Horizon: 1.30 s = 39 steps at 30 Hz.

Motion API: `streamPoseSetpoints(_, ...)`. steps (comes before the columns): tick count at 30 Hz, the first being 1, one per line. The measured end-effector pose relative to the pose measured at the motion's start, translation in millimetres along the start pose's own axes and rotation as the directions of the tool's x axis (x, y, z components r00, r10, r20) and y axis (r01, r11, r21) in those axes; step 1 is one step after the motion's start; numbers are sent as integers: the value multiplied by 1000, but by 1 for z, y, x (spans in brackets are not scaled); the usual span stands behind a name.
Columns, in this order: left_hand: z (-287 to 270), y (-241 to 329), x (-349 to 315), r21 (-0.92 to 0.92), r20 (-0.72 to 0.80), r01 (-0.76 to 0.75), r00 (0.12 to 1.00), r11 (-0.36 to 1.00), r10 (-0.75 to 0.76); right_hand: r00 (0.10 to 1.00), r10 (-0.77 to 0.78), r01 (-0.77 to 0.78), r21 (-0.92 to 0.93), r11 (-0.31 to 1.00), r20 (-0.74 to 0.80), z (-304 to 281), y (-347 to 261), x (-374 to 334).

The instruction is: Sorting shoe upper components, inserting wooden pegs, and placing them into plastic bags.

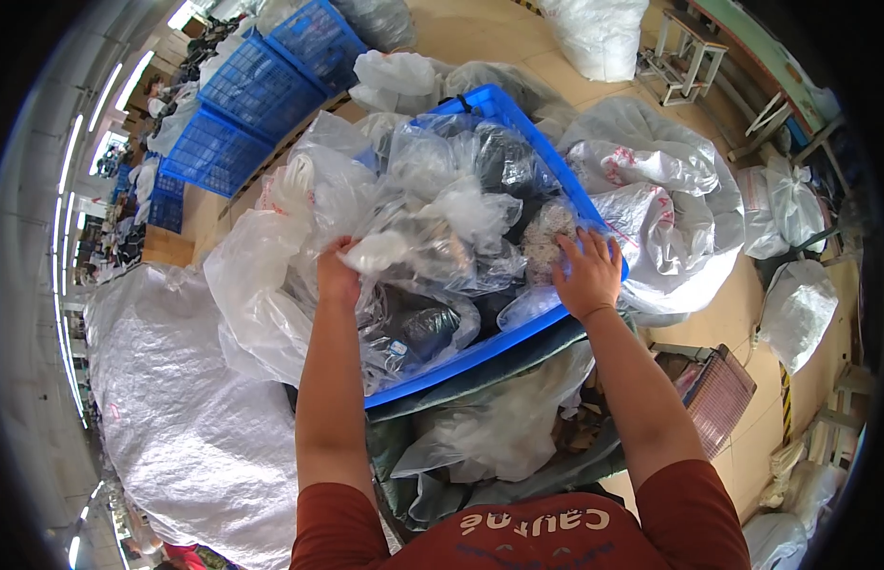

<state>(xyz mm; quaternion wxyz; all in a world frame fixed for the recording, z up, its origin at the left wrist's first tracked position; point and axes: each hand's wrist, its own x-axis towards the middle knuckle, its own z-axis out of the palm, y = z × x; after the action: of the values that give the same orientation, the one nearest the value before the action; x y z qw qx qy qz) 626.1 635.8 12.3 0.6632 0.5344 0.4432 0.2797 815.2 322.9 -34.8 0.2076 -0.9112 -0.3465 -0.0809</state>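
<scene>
A blue plastic crate (573, 180) in front of me is heaped with clear plastic bags (442, 223). My left hand (338, 274) is closed on a crumpled clear plastic bag (380, 252) at the left of the heap; its fingertips are partly hidden. At the crate's right side my right hand (591, 274) lies with fingers spread, touching a bagged beige, knobbly bundle (546, 237) beside the rim. Dark bagged items (504, 157) show at the far end of the crate, and another dark bundle (431, 328) lies at the near end.
Large white sacks (186, 380) fill the left, and a clear bag of white sacks (665, 209) stands right of the crate. Nearest me, an open dark green sack (404, 465) holds plastic scraps. Blue baskets (262, 85) stand far left; a stool (689, 47) stands far right.
</scene>
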Motion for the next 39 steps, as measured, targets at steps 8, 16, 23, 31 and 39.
streamPoseSetpoints(8,71,104,-66,184,-21,-331,940,926,340,1000,-1,2,-48,999,26,0,3,2)
streamPoseSetpoints(16,-38,134,-217,-249,-194,-515,856,820,479,989,-19,42,-157,987,148,11,0,1)
streamPoseSetpoints(23,-156,72,-455,-392,-592,-590,749,706,297,969,-31,138,438,888,-244,11,19,-16)
streamPoseSetpoints(31,-284,-72,-608,-333,-879,-482,469,810,-82,51,-984,-550,827,115,171,-97,-264,-277)
streamPoseSetpoints(39,-339,-167,-610,193,-979,132,96,972,181,182,-776,-500,737,455,603,-40,-373,-405)
